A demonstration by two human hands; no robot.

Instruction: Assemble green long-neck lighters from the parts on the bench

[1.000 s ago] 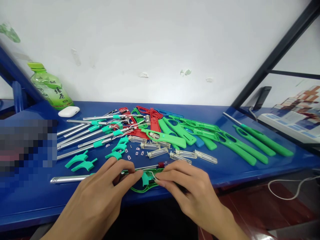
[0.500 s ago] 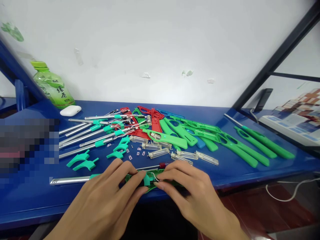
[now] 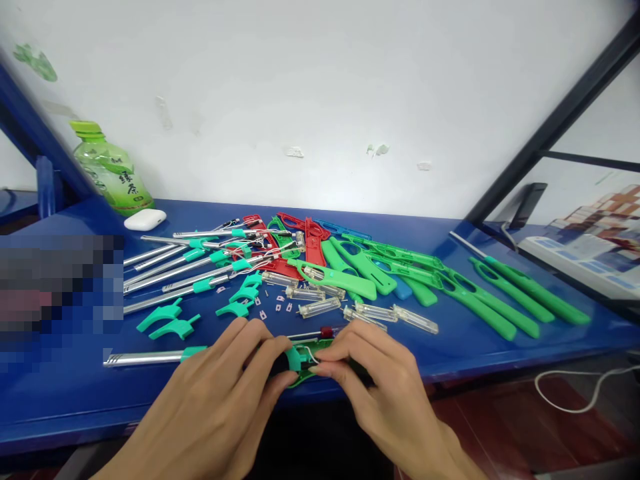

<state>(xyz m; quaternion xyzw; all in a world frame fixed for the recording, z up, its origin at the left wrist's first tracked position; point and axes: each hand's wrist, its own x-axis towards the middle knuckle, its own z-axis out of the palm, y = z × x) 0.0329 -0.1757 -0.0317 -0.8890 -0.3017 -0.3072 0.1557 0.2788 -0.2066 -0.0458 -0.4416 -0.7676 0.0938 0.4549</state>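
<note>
Near the table's front edge lies a partly assembled green stick lighter point(image 3: 320, 344), its casing open and its metal tube point(image 3: 147, 359) pointing left. My left hand point(image 3: 220, 393) is closed around it, fingers by the teal trigger point(image 3: 294, 360). My right hand point(image 3: 385, 380) pinches at a thin white wire point(image 3: 311, 353) inside the casing; its fingertips hide part of the wire and the casing's right end. Just behind lies a screwdriver point(image 3: 326, 331) with a red handle. Loose teal triggers point(image 3: 173, 328) and clear fuel tanks point(image 3: 320, 307) lie beyond my hands.
Metal tubes with wires point(image 3: 175, 273) are piled at left. Red casing halves point(image 3: 315, 243) and green casings point(image 3: 480, 307) spread to the right. A green tea bottle point(image 3: 115, 177), a white earbud case point(image 3: 145, 219) and a power strip point(image 3: 575, 263) stand farther out.
My right fingertips have shifted slightly at the white wire. The left hand keeps its hold on the lighter, and the whole view has shifted a little.
</note>
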